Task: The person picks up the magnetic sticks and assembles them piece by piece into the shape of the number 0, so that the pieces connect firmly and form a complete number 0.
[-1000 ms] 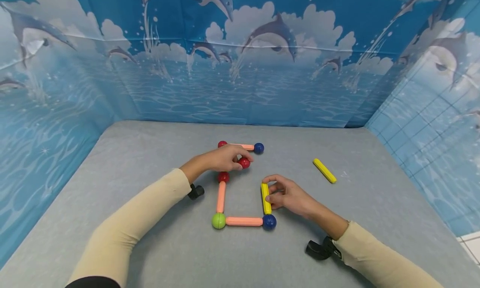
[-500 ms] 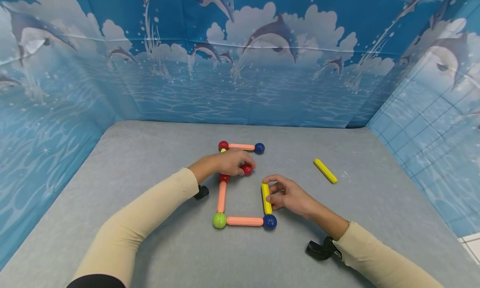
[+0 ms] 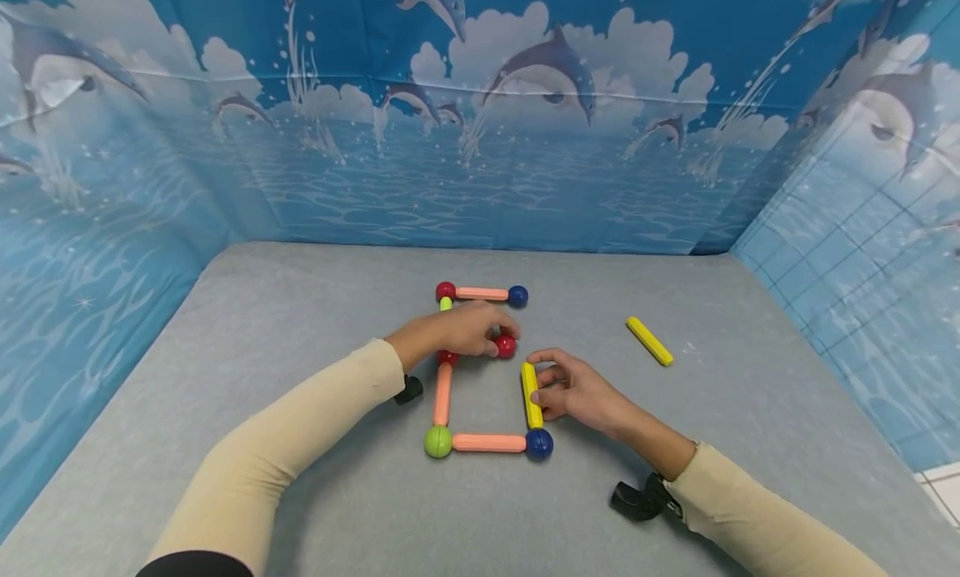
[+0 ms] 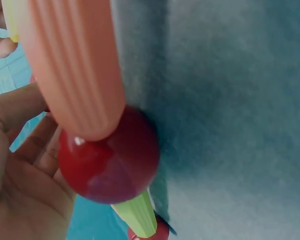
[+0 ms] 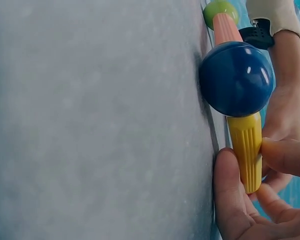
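My left hand (image 3: 471,328) grips a loose red ball (image 3: 507,347) between thumb and fingers, a little beyond the far end of a yellow stick (image 3: 528,385). My right hand (image 3: 581,391) pinches that yellow stick, whose near end meets a blue ball (image 3: 539,444). From the blue ball a salmon stick (image 3: 489,444) runs left to a green ball (image 3: 438,442). Another salmon stick (image 3: 442,395) leads away from the green ball to a second red ball (image 4: 110,165), partly behind my left hand in the head view. A light green stick (image 4: 139,215) continues beyond it.
At the back, a red ball (image 3: 446,291) joins a salmon stick (image 3: 482,293) ending in a blue ball (image 3: 518,296). One loose yellow stick (image 3: 649,341) lies on the grey tabletop (image 3: 337,494) to the right. A dolphin-print curtain (image 3: 480,193) hangs behind.
My left hand has moved right and slightly nearer with the red ball, towards the yellow stick's far end. The light green stick has come into sight. My right hand has barely moved.
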`<state>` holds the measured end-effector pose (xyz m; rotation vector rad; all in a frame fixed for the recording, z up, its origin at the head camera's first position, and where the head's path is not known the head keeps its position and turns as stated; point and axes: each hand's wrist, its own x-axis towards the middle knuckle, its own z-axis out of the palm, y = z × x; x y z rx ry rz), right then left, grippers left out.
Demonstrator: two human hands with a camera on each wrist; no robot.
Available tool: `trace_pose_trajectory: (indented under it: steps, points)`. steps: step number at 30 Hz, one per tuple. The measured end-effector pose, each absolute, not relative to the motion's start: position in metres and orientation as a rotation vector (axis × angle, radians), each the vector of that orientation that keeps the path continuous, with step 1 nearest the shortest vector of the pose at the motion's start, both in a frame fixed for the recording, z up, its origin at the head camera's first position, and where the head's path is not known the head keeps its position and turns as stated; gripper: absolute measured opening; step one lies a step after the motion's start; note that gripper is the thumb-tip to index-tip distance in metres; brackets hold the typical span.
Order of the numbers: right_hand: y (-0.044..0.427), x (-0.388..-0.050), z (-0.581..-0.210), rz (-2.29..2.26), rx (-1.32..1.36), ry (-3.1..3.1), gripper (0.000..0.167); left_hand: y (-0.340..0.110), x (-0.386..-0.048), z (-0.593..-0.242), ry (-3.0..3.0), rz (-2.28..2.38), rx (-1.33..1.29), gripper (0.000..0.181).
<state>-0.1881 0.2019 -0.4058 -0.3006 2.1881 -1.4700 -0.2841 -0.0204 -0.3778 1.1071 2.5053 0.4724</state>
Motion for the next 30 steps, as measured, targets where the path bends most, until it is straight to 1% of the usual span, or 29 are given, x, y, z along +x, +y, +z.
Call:
trace_pose_trajectory:
  steps: [6, 12, 18, 30]
  points:
    - [0.196, -0.189, -0.404, -1.452, -0.212, 2.211, 0.053, -0.017, -0.283, -0.379, 2.467, 0.532, 1.112, 0.039]
    - [0.195, -0.189, -0.405, -1.465, -0.226, 2.205, 0.053, -0.014, -0.282, -0.382, 2.477, 0.558, 1.104, 0.040]
    - [0.193, -0.189, -0.405, -1.491, -0.232, 2.186, 0.050, -0.010, -0.279, -0.380, 2.456, 0.569, 1.160, 0.039]
    - [0.189, -0.192, -0.404, -1.472, -0.211, 2.196, 0.049, -0.010, -0.279, -0.379, 2.464, 0.548, 1.216, 0.037]
